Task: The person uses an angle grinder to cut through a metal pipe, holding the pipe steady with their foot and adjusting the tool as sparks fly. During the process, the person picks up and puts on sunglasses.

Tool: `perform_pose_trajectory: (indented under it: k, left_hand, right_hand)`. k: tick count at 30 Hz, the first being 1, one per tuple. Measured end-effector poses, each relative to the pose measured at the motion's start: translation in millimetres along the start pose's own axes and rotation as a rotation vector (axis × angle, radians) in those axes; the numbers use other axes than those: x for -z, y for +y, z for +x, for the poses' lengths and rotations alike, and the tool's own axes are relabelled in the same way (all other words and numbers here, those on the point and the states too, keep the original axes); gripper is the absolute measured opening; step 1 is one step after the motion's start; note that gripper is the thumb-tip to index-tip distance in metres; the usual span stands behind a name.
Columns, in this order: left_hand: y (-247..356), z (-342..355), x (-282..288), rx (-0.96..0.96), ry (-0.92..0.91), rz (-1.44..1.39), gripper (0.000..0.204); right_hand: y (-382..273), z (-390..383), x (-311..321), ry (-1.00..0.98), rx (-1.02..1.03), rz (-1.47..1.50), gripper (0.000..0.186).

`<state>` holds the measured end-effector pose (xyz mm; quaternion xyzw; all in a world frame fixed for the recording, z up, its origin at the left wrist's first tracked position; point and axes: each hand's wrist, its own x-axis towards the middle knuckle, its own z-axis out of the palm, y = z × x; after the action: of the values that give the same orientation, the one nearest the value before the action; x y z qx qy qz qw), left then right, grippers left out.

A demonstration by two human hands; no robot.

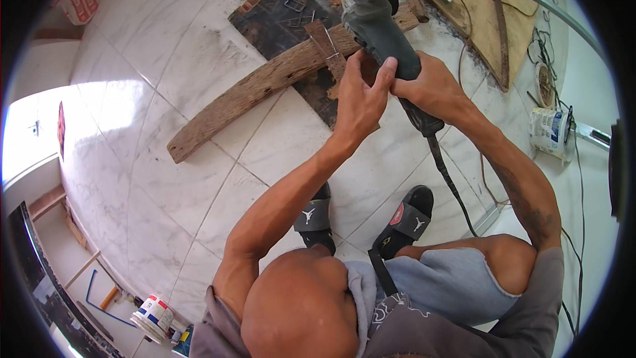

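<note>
White tiled floor (152,205) lies below us. Our left hand (361,99) and our right hand (434,89) are both grasping the dark power tool (381,33), which covers, in our view, a part of the wooden beam (248,93). This beam crosses a dark panel (265,30), with a rusty metal piece (320,36) upon it.

Workshop, probably, power tool (381,33), wooden board (483,36)

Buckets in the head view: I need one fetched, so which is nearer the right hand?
The white bucket at the picture's right is nearer the right hand; the other bucket is far off, at lower left.
</note>
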<state>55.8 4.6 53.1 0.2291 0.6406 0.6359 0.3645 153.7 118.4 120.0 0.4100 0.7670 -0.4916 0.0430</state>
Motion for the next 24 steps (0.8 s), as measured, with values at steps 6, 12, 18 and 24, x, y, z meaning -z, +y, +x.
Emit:
perform_pose_trajectory:
  k: [6, 12, 18, 24]
  left_hand:
    - [26, 29, 22, 0.127, -0.025, 0.029, 0.071]
    - [50, 46, 65, 0.286, -0.004, 0.059, 0.057]
    - [33, 37, 106, 0.297, 0.085, 0.133, 0.055]
    - [36, 27, 115, 0.301, 0.161, 0.153, 0.046]
  right_hand:
    - [-19, 21, -23, 0.044, 0.099, -0.010, 0.045]
    - [-49, 26, -70, 0.080, 0.041, -0.029, 0.069]
    - [-61, 25, -115, 0.040, 0.071, 0.033, 0.068]
    - [-59, 22, -135, 0.036, 0.073, 0.028, 0.068]
